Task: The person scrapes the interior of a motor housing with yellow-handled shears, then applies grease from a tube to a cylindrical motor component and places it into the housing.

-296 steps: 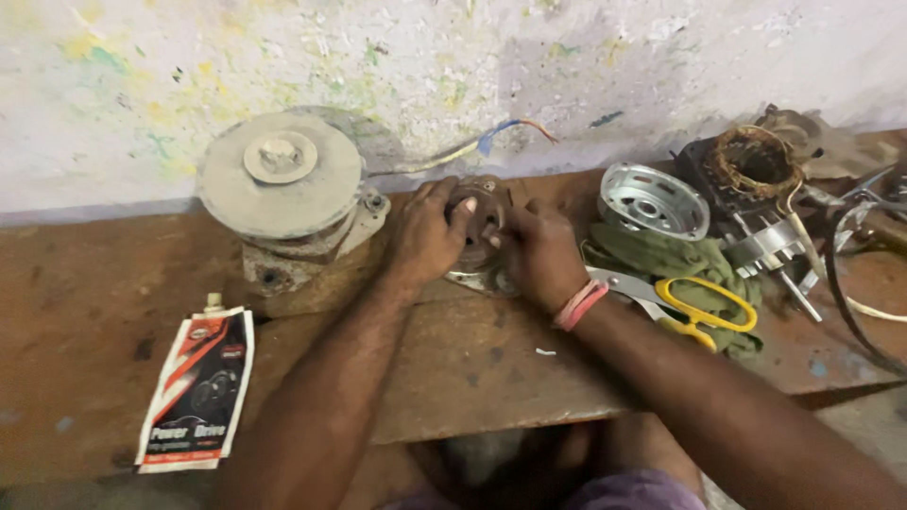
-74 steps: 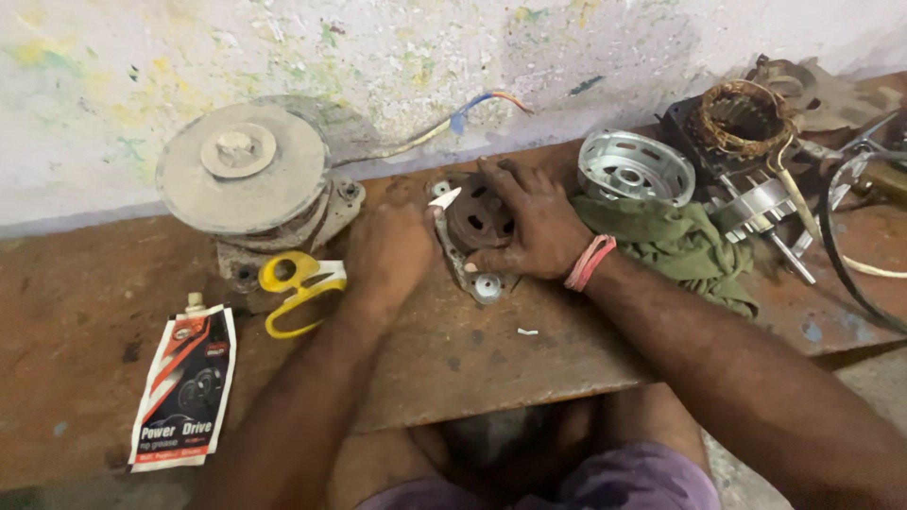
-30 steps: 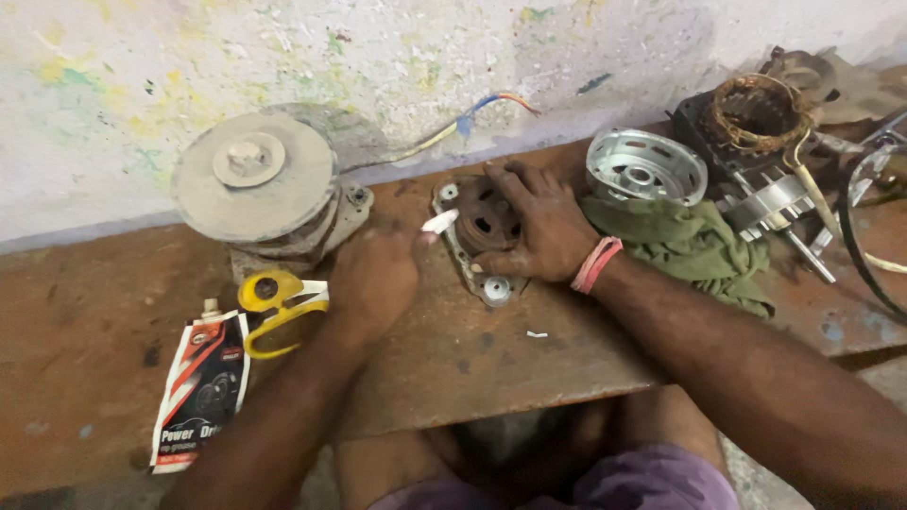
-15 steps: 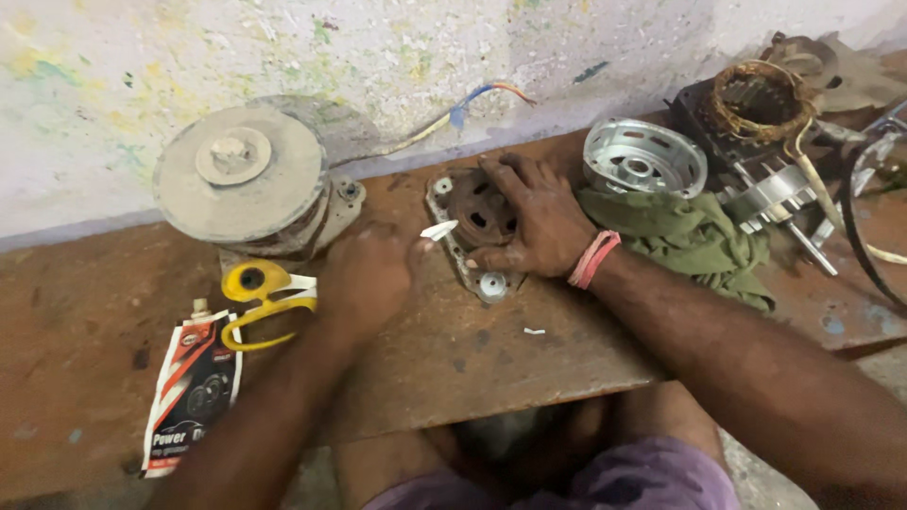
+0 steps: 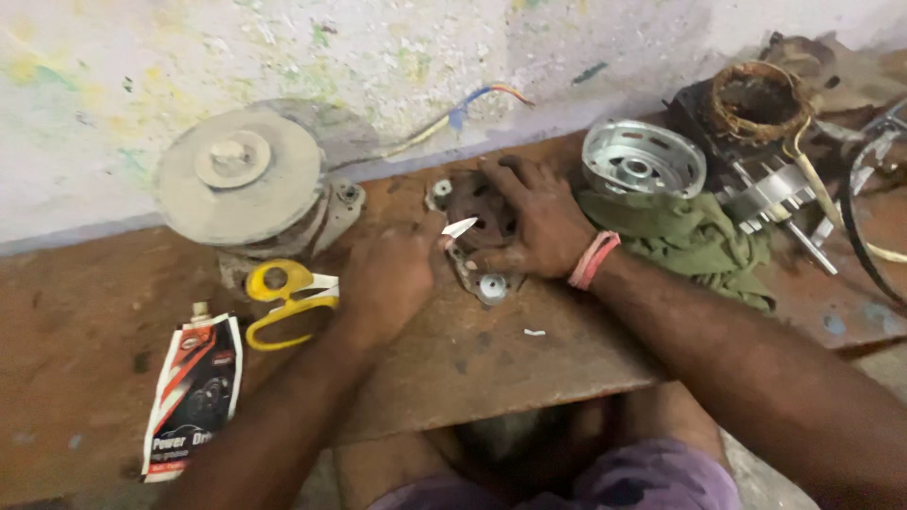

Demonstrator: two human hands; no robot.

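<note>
The left hand (image 5: 387,283) pinches a small white strip (image 5: 460,227), thin and easily bent, best held at its near end. At 1 o'clock of it, the right hand (image 5: 529,222) presses flat on the dark metal bracket (image 5: 477,217) mid-bench; it looks heavy, stiff and greasy, so grip the rim. Compared with half a second ago, the yellow scissors (image 5: 283,297) lie untouched at 9 o'clock.

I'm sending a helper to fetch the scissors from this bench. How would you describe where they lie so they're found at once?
Start at the big grey round motor standing against the wall on the left of the brown bench. Just in front of it lie the scissors, beside the left hand and above a red, black and white pouch. Their bright yellow handles are the only yellow tool there.
</note>
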